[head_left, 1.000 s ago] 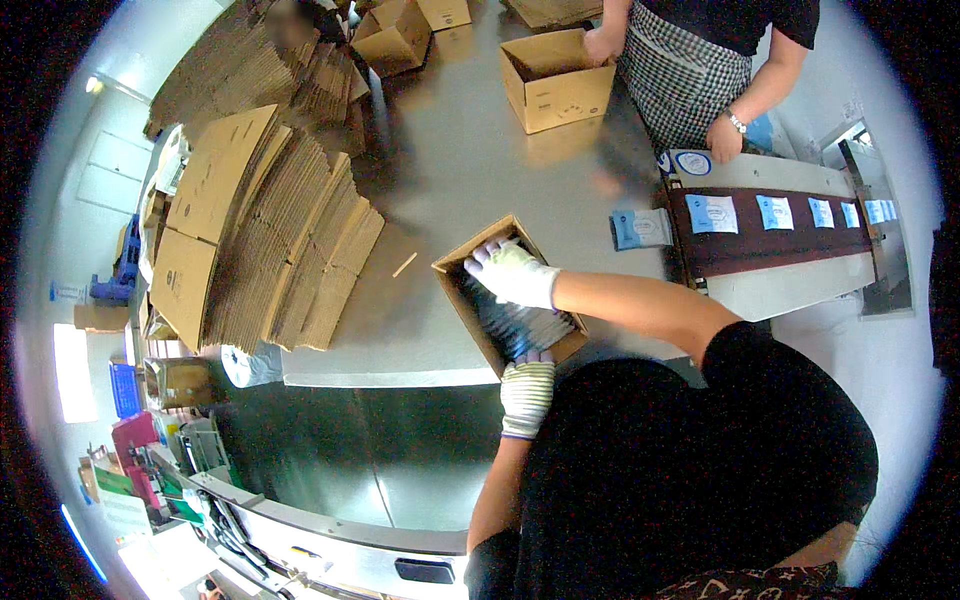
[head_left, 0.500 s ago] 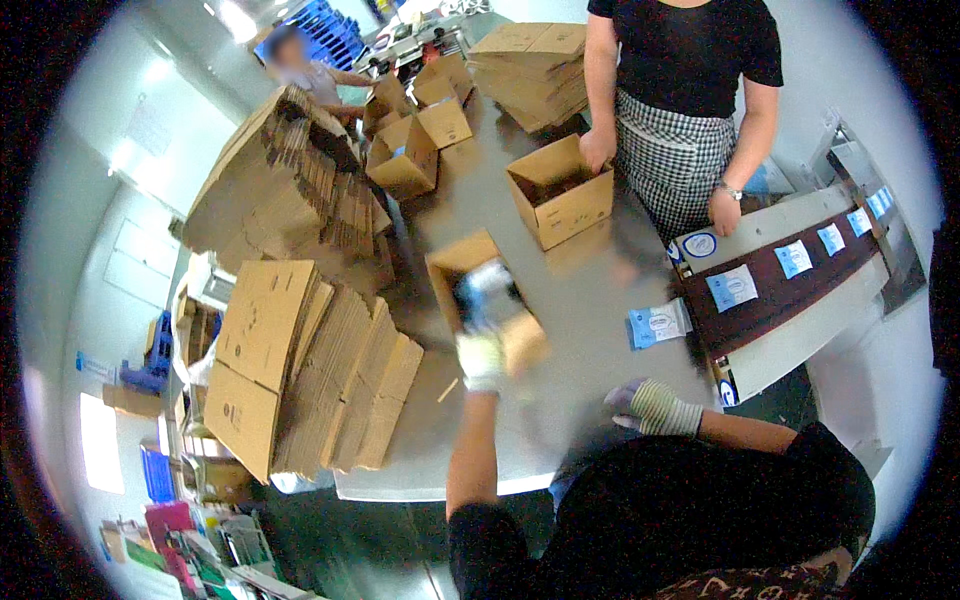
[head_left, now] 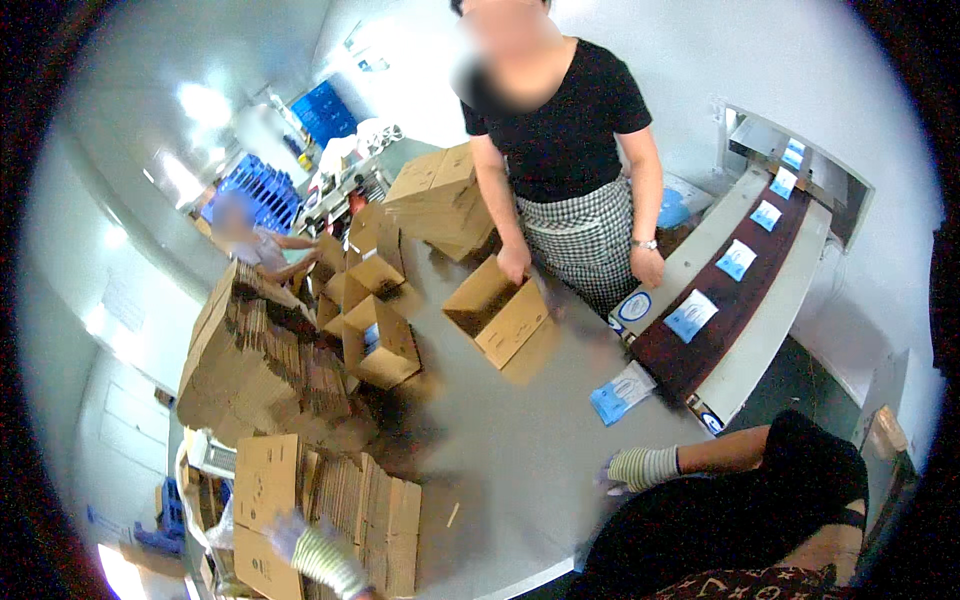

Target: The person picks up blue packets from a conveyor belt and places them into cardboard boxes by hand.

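Observation:
My left hand (head_left: 308,550), in a striped glove, is at the near stack of flat cardboard boxes (head_left: 268,490). Its fingers are apart and hold nothing, though slightly blurred. On the right, my gloved right hand (head_left: 642,468) rests low at the grey table (head_left: 490,450), fingers loosely stretched to the left with nothing seen in them. Beyond it lies a blue and white packet (head_left: 622,393), just off the conveyor's end. An open carton (head_left: 385,345) with something blue inside stands in a group of open cartons further off.
A co-worker opposite holds the rim of an open carton (head_left: 505,315). Packets ride the dark conveyor belt (head_left: 735,290) at right. Taller piles of flattened boxes stand at left (head_left: 260,370) and at the back (head_left: 435,195). Another person works at far left.
My left hand has left the carton mid-table and moved left to the flat boxes. That carton's former spot is vacant; it appears to stand with the far group. My view has tilted up.

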`<state>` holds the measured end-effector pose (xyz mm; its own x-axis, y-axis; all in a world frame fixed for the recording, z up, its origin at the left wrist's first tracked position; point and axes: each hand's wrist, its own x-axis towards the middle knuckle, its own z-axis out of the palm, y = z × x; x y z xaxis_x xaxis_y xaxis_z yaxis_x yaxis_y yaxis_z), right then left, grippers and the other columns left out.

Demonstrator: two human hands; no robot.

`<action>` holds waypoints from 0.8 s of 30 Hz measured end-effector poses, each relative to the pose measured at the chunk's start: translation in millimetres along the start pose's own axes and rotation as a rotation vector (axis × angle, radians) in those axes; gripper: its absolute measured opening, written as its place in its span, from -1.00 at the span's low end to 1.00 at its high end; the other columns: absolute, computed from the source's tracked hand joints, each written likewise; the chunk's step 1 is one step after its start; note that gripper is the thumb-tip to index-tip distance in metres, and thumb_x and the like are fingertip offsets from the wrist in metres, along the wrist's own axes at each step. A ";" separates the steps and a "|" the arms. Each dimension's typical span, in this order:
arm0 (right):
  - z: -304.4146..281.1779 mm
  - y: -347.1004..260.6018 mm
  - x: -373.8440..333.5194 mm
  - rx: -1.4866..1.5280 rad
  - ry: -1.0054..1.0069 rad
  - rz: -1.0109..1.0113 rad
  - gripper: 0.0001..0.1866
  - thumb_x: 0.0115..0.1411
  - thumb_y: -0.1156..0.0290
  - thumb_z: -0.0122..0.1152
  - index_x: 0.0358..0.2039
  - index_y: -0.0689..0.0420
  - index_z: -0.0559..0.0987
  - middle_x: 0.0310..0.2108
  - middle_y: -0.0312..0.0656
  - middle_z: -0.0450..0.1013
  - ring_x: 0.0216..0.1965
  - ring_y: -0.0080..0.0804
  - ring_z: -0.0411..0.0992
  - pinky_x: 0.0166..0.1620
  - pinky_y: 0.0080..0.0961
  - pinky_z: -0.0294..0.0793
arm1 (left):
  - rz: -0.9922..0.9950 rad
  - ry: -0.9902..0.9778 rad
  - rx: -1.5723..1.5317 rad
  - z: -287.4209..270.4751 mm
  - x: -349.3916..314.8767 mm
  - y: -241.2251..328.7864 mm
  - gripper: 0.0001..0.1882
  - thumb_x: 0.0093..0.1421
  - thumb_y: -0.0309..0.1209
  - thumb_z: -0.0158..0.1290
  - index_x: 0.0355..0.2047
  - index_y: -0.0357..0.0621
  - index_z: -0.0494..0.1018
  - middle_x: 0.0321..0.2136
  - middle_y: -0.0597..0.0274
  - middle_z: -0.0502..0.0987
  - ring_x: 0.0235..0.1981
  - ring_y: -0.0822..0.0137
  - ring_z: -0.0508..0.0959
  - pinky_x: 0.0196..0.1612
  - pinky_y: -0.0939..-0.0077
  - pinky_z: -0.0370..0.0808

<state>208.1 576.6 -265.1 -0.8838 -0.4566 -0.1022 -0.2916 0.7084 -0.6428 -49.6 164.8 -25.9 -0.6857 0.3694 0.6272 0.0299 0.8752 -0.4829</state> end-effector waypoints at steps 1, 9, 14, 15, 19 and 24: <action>18.7 19.6 3.5 0.011 0.188 -0.180 -0.64 0.03 0.17 0.10 -0.22 0.13 0.44 -0.32 -0.06 0.42 -0.28 -0.03 0.40 -0.17 -0.24 0.40 | -0.039 0.084 0.081 -23.5 -2.6 -12.0 -0.60 0.15 -0.14 -0.08 -0.12 -0.14 0.38 -0.07 0.00 0.41 -0.06 0.05 0.40 -0.02 0.21 0.34; 12.6 -11.2 9.4 0.054 0.032 -0.111 -0.57 0.02 0.18 0.12 -0.10 0.09 0.42 -0.18 -0.06 0.41 -0.15 -0.09 0.39 -0.12 -0.25 0.38 | -0.208 -0.366 -0.083 -69.9 -54.6 -68.3 -0.51 0.07 -0.22 0.00 0.06 0.17 0.31 -0.05 0.12 0.42 -0.15 0.03 0.45 -0.22 0.12 0.42; 8.0 -24.5 3.5 0.119 0.077 -0.163 -0.55 0.04 0.15 0.11 -0.08 0.11 0.42 -0.12 -0.05 0.39 -0.09 -0.08 0.36 -0.08 -0.27 0.36 | -0.159 -0.304 0.055 -86.4 -46.9 -62.6 -0.59 0.02 -0.36 0.02 -0.05 0.15 0.42 -0.22 0.19 0.50 -0.28 0.18 0.50 -0.31 0.28 0.47; 6.1 -26.8 0.1 0.124 0.037 -0.134 -0.54 0.05 0.17 0.10 -0.07 0.12 0.40 -0.10 -0.05 0.38 -0.08 -0.07 0.35 -0.06 -0.27 0.35 | -0.154 -0.301 0.052 -84.4 -47.6 -61.9 -0.59 0.02 -0.36 0.02 -0.05 0.15 0.42 -0.22 0.19 0.50 -0.28 0.18 0.50 -0.31 0.28 0.47; 8.8 -23.0 -10.0 0.191 0.007 -0.130 -0.53 0.05 0.23 0.11 -0.02 0.11 0.37 -0.08 -0.03 0.36 -0.05 -0.05 0.33 -0.02 -0.25 0.33 | -0.220 -0.333 0.061 -68.9 -50.8 -66.3 -0.66 0.04 -0.36 0.01 -0.12 -0.01 0.45 -0.33 0.17 0.52 -0.35 0.19 0.51 -0.33 0.31 0.48; 14.2 -5.3 -22.6 0.149 0.061 -0.141 -0.49 0.02 0.28 0.16 0.01 0.11 0.35 -0.07 -0.02 0.36 -0.05 -0.07 0.34 -0.01 -0.25 0.34 | 0.071 -0.102 0.036 -117.4 -36.3 -28.2 -0.77 0.07 -0.39 -0.01 -0.27 -0.18 0.51 -0.40 0.11 0.53 -0.42 0.16 0.51 -0.39 0.30 0.48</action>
<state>234.9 575.5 -270.2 -0.8600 -0.5087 0.0404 -0.3608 0.5502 -0.7531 59.9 163.4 36.7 -0.7529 0.3948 0.5265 0.0561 0.8356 -0.5464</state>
